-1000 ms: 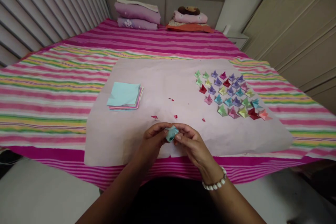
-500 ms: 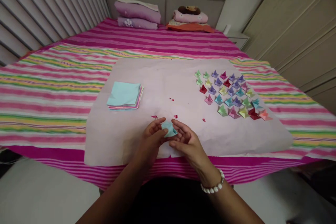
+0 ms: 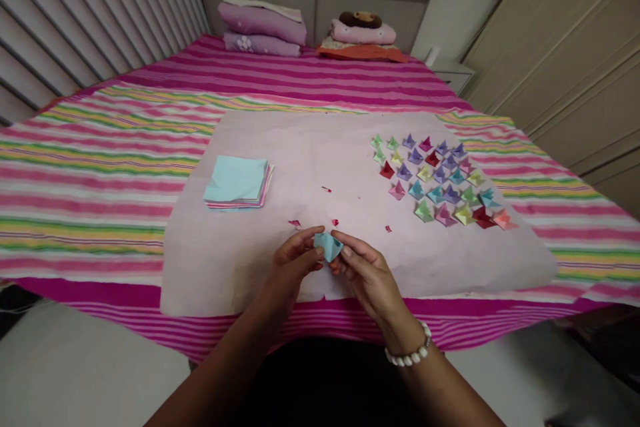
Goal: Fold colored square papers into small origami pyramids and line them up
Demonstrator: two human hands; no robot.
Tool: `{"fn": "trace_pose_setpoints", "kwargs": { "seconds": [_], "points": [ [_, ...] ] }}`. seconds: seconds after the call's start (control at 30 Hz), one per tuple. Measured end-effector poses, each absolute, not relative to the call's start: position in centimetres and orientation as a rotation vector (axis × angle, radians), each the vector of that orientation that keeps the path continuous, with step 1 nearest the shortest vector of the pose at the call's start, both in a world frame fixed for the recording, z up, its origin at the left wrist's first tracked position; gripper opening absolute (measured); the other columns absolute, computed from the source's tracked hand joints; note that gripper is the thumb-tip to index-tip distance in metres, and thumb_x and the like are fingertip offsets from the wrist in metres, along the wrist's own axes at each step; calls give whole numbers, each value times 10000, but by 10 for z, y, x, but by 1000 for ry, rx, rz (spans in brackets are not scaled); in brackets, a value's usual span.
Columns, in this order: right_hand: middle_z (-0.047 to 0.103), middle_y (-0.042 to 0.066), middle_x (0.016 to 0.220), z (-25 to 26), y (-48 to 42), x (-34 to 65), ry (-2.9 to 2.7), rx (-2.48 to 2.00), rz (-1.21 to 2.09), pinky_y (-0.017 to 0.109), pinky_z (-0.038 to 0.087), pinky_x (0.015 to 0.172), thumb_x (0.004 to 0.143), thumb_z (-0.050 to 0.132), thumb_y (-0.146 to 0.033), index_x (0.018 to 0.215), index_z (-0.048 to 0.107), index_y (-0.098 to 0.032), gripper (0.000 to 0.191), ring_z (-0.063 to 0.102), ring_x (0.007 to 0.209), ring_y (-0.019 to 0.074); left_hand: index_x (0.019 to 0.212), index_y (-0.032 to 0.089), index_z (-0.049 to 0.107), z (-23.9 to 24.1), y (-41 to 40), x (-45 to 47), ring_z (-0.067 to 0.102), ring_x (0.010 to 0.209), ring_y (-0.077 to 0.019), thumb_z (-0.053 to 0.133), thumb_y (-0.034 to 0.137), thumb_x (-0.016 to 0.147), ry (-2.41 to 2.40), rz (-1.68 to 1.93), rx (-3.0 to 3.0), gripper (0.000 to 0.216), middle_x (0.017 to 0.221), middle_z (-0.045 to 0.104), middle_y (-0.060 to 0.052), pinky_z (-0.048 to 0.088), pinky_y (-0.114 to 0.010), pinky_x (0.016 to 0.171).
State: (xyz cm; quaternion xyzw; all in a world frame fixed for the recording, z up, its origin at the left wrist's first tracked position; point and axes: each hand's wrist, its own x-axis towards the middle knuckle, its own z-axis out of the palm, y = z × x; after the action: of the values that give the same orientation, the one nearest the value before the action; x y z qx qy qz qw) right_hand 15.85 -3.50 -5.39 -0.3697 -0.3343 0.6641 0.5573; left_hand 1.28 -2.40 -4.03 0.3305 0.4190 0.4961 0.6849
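Note:
A small light-blue folded paper point(image 3: 329, 247) is held between both hands above the near part of a pale sheet point(image 3: 300, 147). My left hand point(image 3: 293, 263) pinches its left side, thumb in front and fingers behind. On the right side, my right hand point(image 3: 367, 270) grips it with thumb and fingertips; a white bead bracelet is on that wrist. The paper has raised points and a fold opening at its right. Just beyond the hands lie red paper scraps point(image 3: 335, 222). Part of the paper's underside is hidden by the fingers.
A stack of square coloured paper point(image 3: 237, 180), light blue on top, sits at left. Rows of several folded paper pieces point(image 3: 440, 175) in many colours stand at right. The sheet lies on a striped bed cover point(image 3: 100, 173). Folded bedding point(image 3: 263, 30) is at the far end.
The light-blue paper has shifted slightly right and turned, and its points stand out more. My right thumb and fingers have closed onto its right side.

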Motion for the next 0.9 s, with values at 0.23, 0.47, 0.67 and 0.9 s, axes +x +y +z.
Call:
{"fn": "trace_pose_setpoints", "kwargs": {
  "seconds": [0.23,0.47,0.67,0.9],
  "points": [
    [656,-13,687,-53,-31,160,-895,-956,1455,264,454,601,712,782,-303,964,739,-239,264,566,590,113,901,193,743,-32,-25,15,581,647,-116,779,266,660,958,1113,920,254,729,683,-3,478,-263,655],
    [617,-30,648,-50,-28,158,-885,-1000,1369,256,462,605,658,804,-282,894,733,-228,252,531,594,111,959,201,750,-38,-23,14,578,731,-142,644,362,786,1102,1039,1127,259,873,691,-40,475,-249,619],
    [595,-33,658,-55,-26,158,-886,-1022,1317,253,459,596,658,792,-270,938,710,-215,296,516,593,109,874,205,752,-45,-22,13,569,809,-150,648,315,782,1105,1053,1268,177,898,631,-37,463,-252,670],
    [621,-19,756,-50,-31,157,-988,-1011,1189,237,470,603,680,780,-210,988,693,-236,321,543,637,105,824,171,725,-44,-22,13,535,670,-116,743,320,707,1040,982,1069,191,729,620,-2,461,-240,631]
  ]
}}
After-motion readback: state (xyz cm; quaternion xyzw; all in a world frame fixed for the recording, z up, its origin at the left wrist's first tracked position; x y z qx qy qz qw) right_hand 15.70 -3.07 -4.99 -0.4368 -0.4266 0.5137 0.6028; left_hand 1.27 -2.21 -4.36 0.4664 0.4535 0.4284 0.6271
